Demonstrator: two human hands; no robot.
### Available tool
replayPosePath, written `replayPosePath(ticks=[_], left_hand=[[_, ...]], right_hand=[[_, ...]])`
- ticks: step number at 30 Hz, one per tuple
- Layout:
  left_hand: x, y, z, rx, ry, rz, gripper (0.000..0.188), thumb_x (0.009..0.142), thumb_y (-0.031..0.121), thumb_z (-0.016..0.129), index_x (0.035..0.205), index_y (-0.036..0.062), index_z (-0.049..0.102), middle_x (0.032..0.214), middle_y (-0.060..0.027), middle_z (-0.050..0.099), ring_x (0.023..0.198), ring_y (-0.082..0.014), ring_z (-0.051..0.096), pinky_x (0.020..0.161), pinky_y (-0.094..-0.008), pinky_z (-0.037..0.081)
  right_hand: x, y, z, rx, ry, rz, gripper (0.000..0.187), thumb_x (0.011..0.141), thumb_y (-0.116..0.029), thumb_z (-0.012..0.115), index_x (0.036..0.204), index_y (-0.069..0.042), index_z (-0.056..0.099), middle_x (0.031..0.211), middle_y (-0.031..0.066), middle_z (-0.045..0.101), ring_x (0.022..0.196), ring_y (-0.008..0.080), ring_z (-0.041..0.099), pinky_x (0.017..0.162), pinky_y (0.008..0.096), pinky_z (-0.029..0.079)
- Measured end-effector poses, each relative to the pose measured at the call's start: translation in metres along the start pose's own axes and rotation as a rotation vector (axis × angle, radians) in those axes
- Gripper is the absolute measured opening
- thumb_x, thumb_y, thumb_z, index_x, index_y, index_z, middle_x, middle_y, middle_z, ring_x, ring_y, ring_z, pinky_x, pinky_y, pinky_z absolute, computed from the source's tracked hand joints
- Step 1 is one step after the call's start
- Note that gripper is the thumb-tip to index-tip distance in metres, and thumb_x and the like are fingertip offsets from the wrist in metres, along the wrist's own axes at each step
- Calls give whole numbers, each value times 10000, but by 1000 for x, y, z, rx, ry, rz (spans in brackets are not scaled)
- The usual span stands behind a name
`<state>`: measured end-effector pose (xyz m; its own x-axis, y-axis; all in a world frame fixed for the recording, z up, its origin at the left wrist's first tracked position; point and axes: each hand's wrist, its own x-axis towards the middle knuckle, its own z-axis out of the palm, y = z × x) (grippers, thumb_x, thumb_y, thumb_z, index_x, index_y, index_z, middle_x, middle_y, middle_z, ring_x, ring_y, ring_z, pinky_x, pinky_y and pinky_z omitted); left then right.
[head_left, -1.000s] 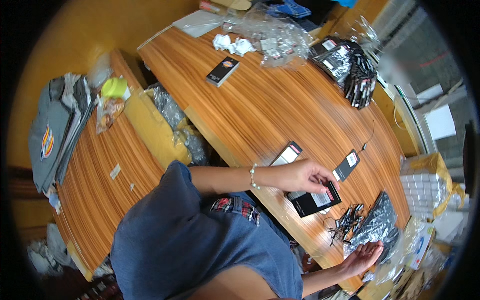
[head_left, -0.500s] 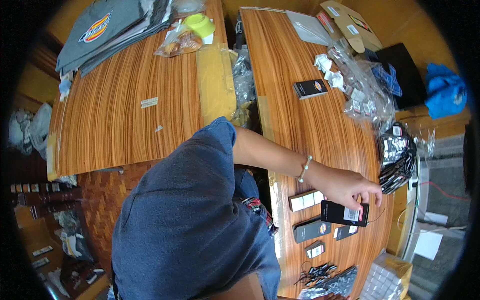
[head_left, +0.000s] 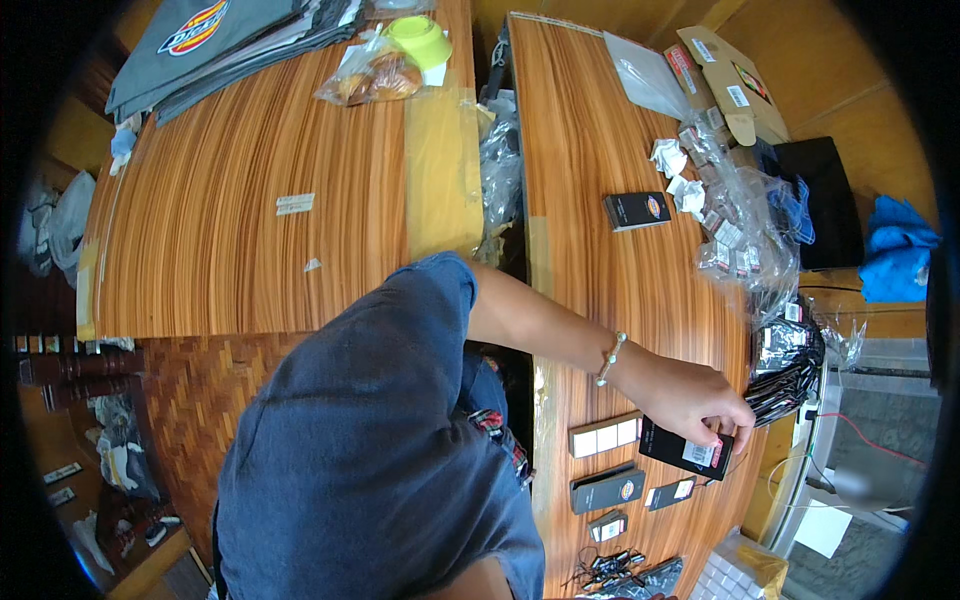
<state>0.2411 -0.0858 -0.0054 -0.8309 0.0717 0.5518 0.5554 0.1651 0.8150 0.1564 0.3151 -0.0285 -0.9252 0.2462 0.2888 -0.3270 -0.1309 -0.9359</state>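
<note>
My left hand (head_left: 695, 405), with a beaded bracelet at the wrist, pinches the edge of a black hang tag (head_left: 672, 450) bearing a white and red label. A thin string trails from the tag's right end. Below it are a stack of dark hang tags (head_left: 608, 490) and a smaller black tag (head_left: 668, 494). A row of white-faced cards (head_left: 604, 437) lies just left of the held tag. Nearer the bottom sit a small pile of tags (head_left: 607, 526) and a tangle of black strings (head_left: 605, 570). My right forearm (head_left: 480, 582) shows at the lower edge; its fingers cannot be made out.
Farther up the table are another tag stack (head_left: 637, 210), crumpled paper (head_left: 668, 157), clear plastic bags (head_left: 745, 235) and a cardboard box (head_left: 735, 85). Bundled black strings (head_left: 785, 385) hang at the right edge. Folded grey garments (head_left: 225, 50) and bagged bread (head_left: 375, 80) occupy the left table.
The black hang tag in my left hand has moved down toward the table and tilted slightly. My view has shifted a little. My right hand has nearly left the lower edge.
</note>
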Motion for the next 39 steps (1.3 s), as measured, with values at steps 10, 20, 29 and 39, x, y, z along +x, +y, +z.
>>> replayPosePath(ticks=[10, 20, 29, 39], left_hand=[[5, 1, -17, -294, -27, -28, 146, 859, 51, 541, 997, 4, 547, 962, -71, 611, 887, -119, 595, 725, -255, 499], [5, 11, -28, -346, 41, -234, 232, 827, -11, 570, 1057, 5, 538, 990, -77, 611, 922, -124, 595, 780, -231, 486], [12, 8, -33, -196, 156, -287, 300, 797, -35, 596, 1084, -2, 514, 972, -64, 598, 843, -82, 569, 734, -198, 458], [14, -8, -47, -66, 205, -315, 281, 830, 10, 569, 1103, 26, 503, 913, -57, 633, 750, -49, 577, 585, -153, 449]], right_hand=[[-65, -31, 76, 59, 198, 112, 153, 830, -229, 567, 803, -80, 592, 808, 15, 573, 711, 128, 498, 690, 277, 386], [-59, -10, 74, -34, 81, 71, 162, 880, -217, 515, 855, -68, 571, 577, -65, 347, 474, 16, 297, 421, 165, 242], [-64, -27, 50, 8, 33, -4, 176, 907, -179, 491, 896, -26, 577, 567, -56, 373, 473, 17, 279, 427, 182, 196], [-71, -38, 20, -104, 73, -44, 188, 910, -175, 489, 864, -23, 589, 570, -70, 374, 490, 9, 274, 433, 176, 185]])
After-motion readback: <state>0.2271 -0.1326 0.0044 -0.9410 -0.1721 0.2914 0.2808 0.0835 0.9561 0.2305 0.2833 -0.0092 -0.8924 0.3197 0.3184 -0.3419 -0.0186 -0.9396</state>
